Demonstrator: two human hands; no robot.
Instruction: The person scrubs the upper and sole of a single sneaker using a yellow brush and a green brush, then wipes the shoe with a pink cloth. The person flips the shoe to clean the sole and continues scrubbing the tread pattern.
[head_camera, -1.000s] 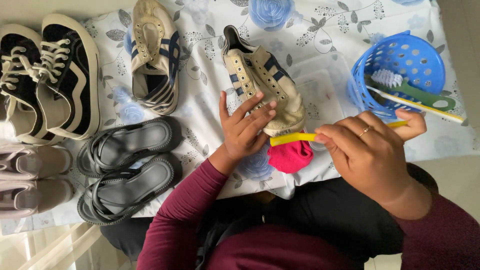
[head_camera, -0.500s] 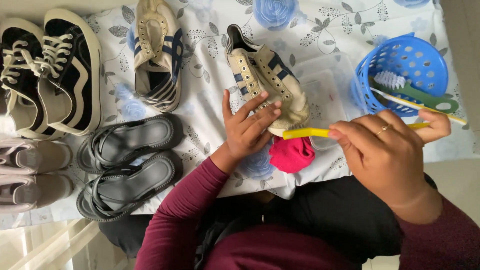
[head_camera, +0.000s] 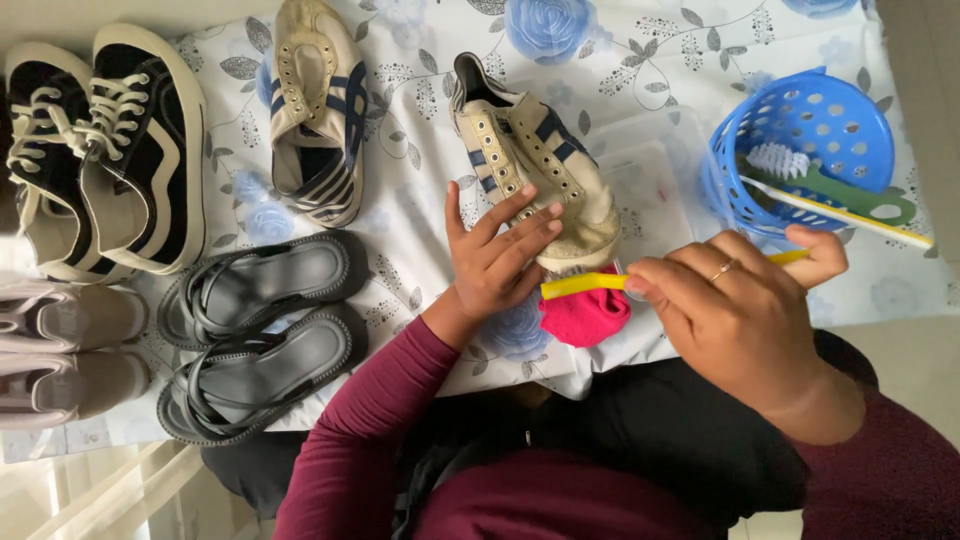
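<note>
— Fingers first: what do they hold?

— My right hand (head_camera: 735, 310) is clenched round one yellow brush handle (head_camera: 585, 285); my left hand (head_camera: 495, 255) lies spread, unclenched, on one cream sneaker (head_camera: 530, 170) above a pink cloth (head_camera: 585, 318).

— Around?

— I count its mate (head_camera: 315, 110), two black sneakers (head_camera: 105, 150), two grey sandals (head_camera: 255, 330), one blue basket (head_camera: 805, 125) holding a brush. My right hand hides the handle's middle.

maroon sleeves, ring on r. hand (head_camera: 740, 320)
</note>
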